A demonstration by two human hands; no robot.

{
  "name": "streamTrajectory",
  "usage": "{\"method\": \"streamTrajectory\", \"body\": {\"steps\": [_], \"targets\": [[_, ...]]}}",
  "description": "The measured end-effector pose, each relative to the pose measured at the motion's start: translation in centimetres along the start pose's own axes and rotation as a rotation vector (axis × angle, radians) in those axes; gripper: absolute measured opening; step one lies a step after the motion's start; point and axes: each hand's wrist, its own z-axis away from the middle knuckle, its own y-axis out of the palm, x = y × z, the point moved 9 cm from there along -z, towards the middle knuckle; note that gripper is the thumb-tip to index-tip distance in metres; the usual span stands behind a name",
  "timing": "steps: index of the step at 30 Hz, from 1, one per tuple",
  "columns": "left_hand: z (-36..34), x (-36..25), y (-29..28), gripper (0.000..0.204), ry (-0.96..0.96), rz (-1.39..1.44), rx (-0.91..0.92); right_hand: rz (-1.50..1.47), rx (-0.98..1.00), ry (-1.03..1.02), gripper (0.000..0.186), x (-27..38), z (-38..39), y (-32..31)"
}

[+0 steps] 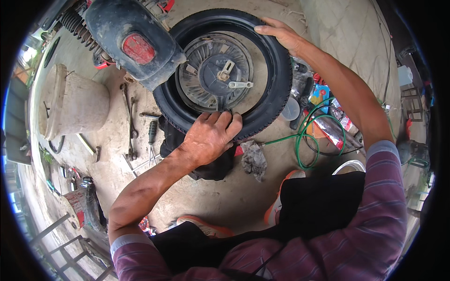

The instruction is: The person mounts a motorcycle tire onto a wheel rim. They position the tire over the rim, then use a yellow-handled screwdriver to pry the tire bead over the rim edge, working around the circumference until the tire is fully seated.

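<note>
A black tyre lies tilted around a dusty wheel hub, with a wide gap between them on the right. A small metal lever sticks out from the hub's face. My left hand is closed over the tyre's near side, its fingers curled into the inner edge by the hub's lower end; the fingertips are hidden. At the far right of the tyre, my right hand grips the rim of the rubber, thumb on the sidewall and fingers around the tread. Black cloth lies beneath the tyre's near side.
A scooter's rear mudguard with a red light overhangs the tyre's left. A dirty white bucket, wrenches and a screwdriver stand or lie leftward. To the right are a coiled green hose, a grey rag and assorted packages.
</note>
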Motion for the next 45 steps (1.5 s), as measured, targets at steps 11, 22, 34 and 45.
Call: {"method": "streamTrajectory", "body": {"steps": [11,22,34,45], "targets": [[0.9,3.8,1.8,0.062,-0.106,0.154,-0.062,0.067,-0.078,-0.007,0.078,-3.6,-3.5,1.0],[3.7,10.0,-4.1,0.046,-0.339,0.069,-0.487,0.384,-0.156,-0.032,0.087,-3.4,-2.1,1.9],[12.0,20.9,0.6,0.092,-1.159,0.846,-0.604,0.164,-0.156,0.036,0.059,-1.9,-1.8,2.5],[11.5,17.2,5.9,0.098,-1.226,1.17,-0.664,0.259,-0.115,-0.104,0.067,-1.2,1.9,2.2]]}}
